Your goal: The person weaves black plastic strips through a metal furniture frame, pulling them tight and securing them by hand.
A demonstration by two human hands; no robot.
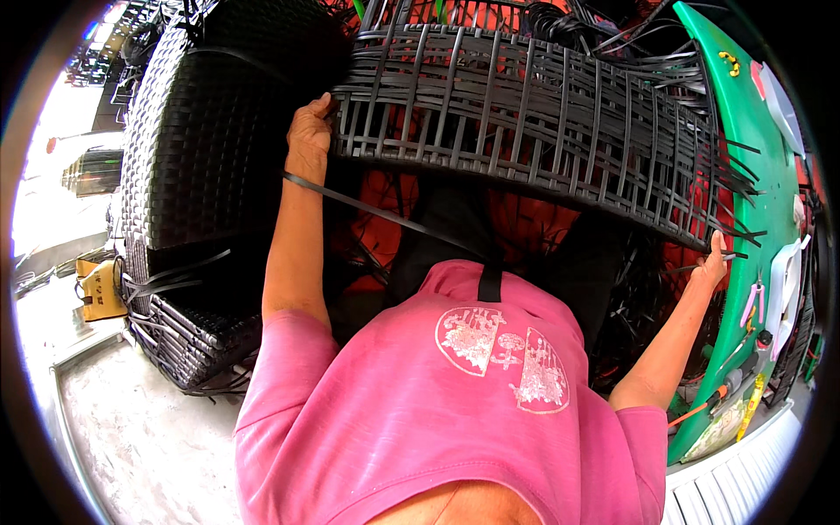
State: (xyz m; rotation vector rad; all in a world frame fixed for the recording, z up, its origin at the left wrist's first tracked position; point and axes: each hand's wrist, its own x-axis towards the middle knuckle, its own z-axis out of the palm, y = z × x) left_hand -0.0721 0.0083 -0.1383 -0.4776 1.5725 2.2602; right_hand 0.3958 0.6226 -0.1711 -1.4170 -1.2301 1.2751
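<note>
A long black woven rattan panel point(516, 114) of flat plastic strips spans the space before me, its weave open toward the lower edge. My left hand point(311, 131) is closed around the panel's left end. At the lower right corner, my right hand point(713, 262) is closed on the panel's edge, where several strip ends point(739, 179) stick out. A single dark strip point(376, 210) crosses my left wrist and slants down toward my chest. Whether a finger holds that strip is hidden.
A tightly woven black piece point(175, 157) stands at my left, above a stack of black woven parts point(188, 337). On the right, a green board point(752, 210) carries pink-handled scissors point(752, 302) and a screwdriver-like tool point(724, 387). Loose strips lie over a red surface point(376, 227).
</note>
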